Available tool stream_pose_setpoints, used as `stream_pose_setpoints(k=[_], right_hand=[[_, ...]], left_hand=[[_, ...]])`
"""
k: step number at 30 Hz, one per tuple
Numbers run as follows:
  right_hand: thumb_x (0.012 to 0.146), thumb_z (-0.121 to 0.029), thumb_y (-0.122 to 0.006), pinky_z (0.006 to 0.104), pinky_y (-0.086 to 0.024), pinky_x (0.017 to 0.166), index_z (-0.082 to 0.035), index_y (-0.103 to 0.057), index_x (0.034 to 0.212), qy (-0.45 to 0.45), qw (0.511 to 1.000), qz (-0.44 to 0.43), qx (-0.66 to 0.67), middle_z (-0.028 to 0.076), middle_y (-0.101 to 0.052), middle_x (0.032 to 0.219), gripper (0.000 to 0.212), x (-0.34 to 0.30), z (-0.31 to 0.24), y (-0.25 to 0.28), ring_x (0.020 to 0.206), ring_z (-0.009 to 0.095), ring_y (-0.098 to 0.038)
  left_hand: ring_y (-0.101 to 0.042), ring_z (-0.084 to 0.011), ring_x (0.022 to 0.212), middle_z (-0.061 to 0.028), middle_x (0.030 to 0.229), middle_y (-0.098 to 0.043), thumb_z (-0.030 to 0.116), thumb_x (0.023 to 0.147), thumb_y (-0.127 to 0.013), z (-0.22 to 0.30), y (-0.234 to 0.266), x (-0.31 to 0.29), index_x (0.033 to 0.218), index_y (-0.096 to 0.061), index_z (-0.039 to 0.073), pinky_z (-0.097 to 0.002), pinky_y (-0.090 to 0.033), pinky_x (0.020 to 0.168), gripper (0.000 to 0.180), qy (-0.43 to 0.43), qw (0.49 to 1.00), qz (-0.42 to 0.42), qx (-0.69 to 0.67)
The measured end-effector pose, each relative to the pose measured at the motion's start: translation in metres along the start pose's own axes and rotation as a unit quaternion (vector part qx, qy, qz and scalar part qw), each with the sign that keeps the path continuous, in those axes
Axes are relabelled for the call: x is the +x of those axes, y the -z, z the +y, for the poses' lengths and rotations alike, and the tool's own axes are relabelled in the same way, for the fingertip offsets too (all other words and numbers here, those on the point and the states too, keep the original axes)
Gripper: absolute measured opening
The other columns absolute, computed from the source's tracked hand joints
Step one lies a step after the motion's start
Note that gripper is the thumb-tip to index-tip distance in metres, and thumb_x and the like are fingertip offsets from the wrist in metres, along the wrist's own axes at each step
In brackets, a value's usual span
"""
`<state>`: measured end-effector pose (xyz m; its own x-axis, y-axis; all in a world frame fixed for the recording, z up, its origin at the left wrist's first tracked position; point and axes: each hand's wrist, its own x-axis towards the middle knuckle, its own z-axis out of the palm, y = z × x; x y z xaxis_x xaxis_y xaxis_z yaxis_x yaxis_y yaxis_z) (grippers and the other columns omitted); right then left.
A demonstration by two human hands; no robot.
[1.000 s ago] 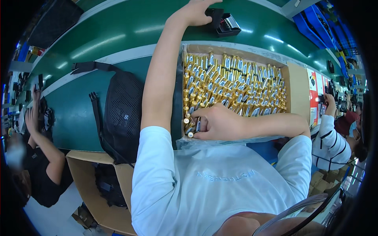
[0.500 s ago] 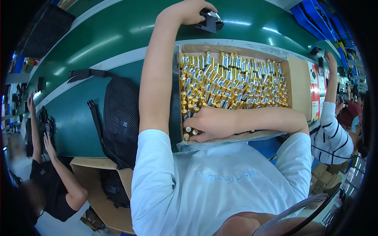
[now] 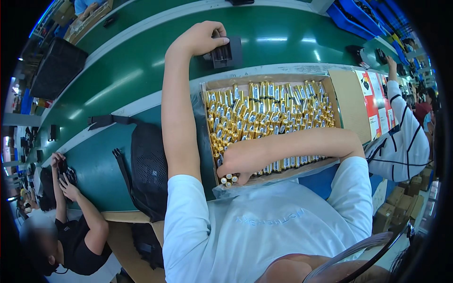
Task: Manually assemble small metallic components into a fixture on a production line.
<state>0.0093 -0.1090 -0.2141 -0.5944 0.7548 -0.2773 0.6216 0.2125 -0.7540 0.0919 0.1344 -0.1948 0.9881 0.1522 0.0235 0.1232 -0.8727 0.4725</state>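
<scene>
My left hand (image 3: 200, 38) reaches forward over the green conveyor and is closed around the edge of a small black battery case (image 3: 222, 54). Its dark slotted inside faces up, and a flat black flap lies to its right. Close to my body, my right hand (image 3: 244, 158) is at the near left corner of a cardboard carton (image 3: 347, 101) of gold and white batteries (image 3: 271, 109). Its fingers are closed on a small bunch of batteries (image 3: 229, 179), whose silver ends point toward me. The fingertips below are partly hidden.
A black mesh bag (image 3: 150, 165) with straps lies left of the carton. Red and white printed boxes (image 3: 375, 104) stand on the right. Co-workers are on both sides, and blue bins (image 3: 351, 19) stand at the far right. An open cardboard box (image 3: 125, 236) sits below the bench.
My left hand has drawn the battery case left and nearer, and its slotted inside now shows. My right hand stays at the carton's corner, still closed on batteries. The view has shifted a little.
</scene>
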Motion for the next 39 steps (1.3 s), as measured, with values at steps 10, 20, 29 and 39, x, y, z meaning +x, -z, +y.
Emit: stream_pose_setpoints(k=[10, 20, 29, 39], right_hand=[[0.072, -0.018, -0.074, 0.0426, -0.051, 0.058, -0.002, -0.066, 0.089, 0.057, 0.996, -0.009, -0.072, 0.016, -0.067, 0.071, 0.025, 0.001, -0.005, 0.007, 0.059, 0.038, -0.058], [0.074, -0.02, -0.071, 0.044, -0.049, 0.057, -0.003, -0.065, 0.084, 0.077, 0.989, 0.06, -0.111, 0.017, -0.066, 0.069, 0.021, -0.007, -0.002, 0.003, 0.059, 0.038, -0.057], [0.079, -0.017, -0.068, 0.0391, -0.05, 0.055, -0.001, -0.067, 0.081, 0.029, 0.994, 0.061, -0.088, 0.014, -0.066, 0.065, 0.015, -0.006, 0.001, 0.0, 0.054, 0.033, -0.057], [0.092, -0.015, -0.069, 0.0204, -0.046, 0.04, 0.001, -0.074, 0.087, -0.277, 0.844, 0.421, 0.184, 0.006, -0.066, 0.06, 0.018, -0.063, -0.002, 0.115, 0.04, 0.009, -0.052]], left_hand=[[-0.067, -0.0277, 0.084, -0.0096, 0.097, -0.072, 0.038, 0.084, -0.072, 0.023, -0.001, -0.005, 0.102, -0.072, 0.007, -0.0401, -0.054, 0.083, 0.036, 0.056, 0.998, -0.021, -0.002], [-0.067, -0.026, 0.077, -0.0086, 0.088, -0.073, 0.043, 0.083, -0.071, 0.015, -0.003, 0.003, 0.098, -0.072, 0.005, -0.0399, -0.054, 0.079, 0.041, 0.095, 0.991, 0.092, -0.024], [-0.067, -0.0281, 0.081, -0.0153, 0.094, -0.068, 0.019, 0.083, -0.07, 0.011, -0.029, 0.025, 0.111, -0.066, 0.001, -0.0407, -0.058, 0.07, 0.033, 0.105, 0.933, 0.124, -0.32], [-0.061, -0.0289, 0.097, -0.0209, 0.114, -0.055, -0.011, 0.081, -0.057, 0.011, -0.045, 0.02, 0.129, -0.047, 0.0, -0.039, -0.056, 0.078, 0.05, 0.075, 0.766, 0.039, -0.638]])
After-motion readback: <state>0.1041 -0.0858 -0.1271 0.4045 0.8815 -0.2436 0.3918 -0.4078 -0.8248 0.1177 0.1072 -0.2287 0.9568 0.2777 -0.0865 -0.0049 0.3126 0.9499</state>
